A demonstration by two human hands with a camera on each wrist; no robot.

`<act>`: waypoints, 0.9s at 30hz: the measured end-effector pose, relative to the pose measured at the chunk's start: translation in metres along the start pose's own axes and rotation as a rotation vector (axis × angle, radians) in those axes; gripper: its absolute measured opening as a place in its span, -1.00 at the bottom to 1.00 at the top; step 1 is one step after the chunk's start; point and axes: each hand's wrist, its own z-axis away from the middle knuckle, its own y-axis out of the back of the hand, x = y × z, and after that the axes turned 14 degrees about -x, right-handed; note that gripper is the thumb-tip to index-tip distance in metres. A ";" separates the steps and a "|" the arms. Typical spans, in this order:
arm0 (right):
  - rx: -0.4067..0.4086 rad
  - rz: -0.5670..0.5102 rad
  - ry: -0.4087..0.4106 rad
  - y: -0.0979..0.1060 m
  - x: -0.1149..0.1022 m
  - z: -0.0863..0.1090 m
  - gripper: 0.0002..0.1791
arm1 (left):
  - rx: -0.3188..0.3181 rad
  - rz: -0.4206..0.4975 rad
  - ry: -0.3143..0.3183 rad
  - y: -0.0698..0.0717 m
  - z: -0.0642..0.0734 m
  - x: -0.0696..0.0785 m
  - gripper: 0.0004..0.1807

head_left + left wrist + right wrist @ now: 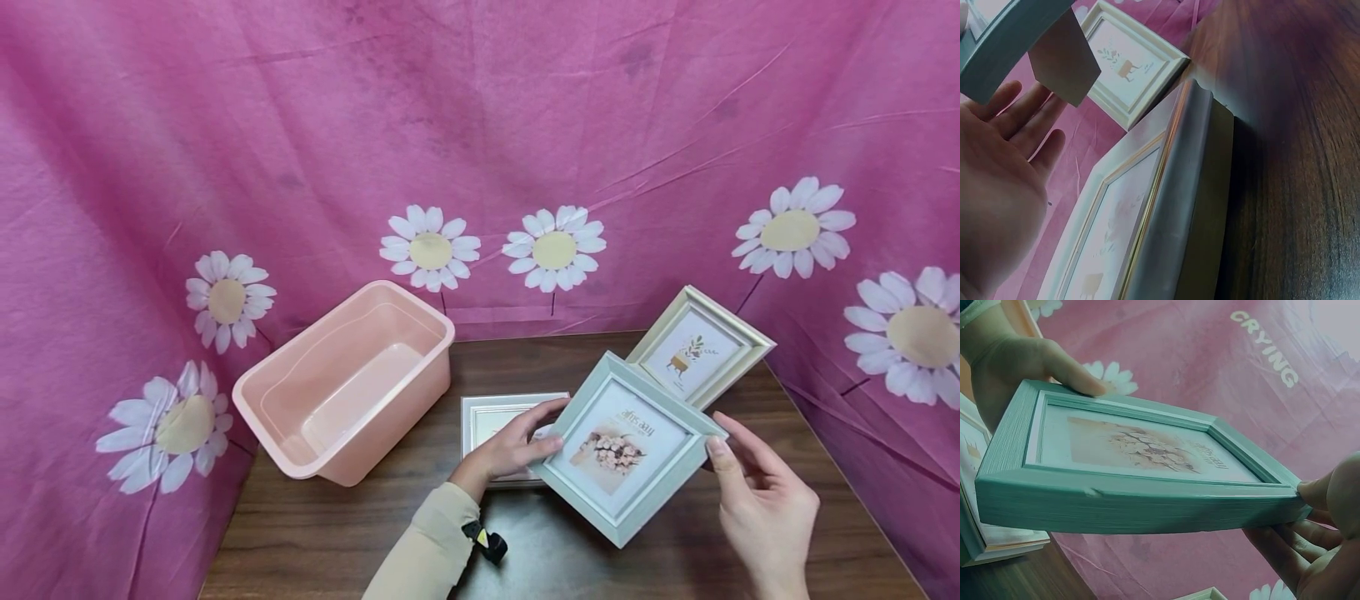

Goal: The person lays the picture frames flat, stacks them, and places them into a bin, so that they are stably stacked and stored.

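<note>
Between both hands, a pale green picture frame (pixel 660 493) with a flower-bouquet print is held up above the table, tilted. My left hand (pixel 512 450) grips its left corner, thumb on the front. On the opposite corner, my right hand (pixel 767 498) pinches with thumb in front and fingers beneath, as the right wrist view also shows. Behind the held frame, a cream picture frame (pixel 750 354) with a plant print stands tilted back. A white picture frame (pixel 480 407) lies partly hidden under my left hand; its gold inner edging shows in the left wrist view.
A pink plastic bin (pixel 438 379) with nothing inside stands at the left on the dark wooden table (pixel 337 533). A pink cloth (pixel 480 125) with daisies hangs round the back and sides. A black strap device (pixel 491 546) is on the left wrist.
</note>
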 end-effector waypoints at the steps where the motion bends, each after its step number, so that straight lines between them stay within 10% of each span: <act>1: 0.002 -0.001 -0.006 0.000 0.000 0.000 -0.65 | 0.000 -0.002 0.001 0.000 0.000 0.000 -0.03; 27: 0.106 -0.140 -0.073 -0.002 0.015 -0.008 -0.68 | 0.092 -0.009 -0.060 0.002 0.023 -0.013 -0.40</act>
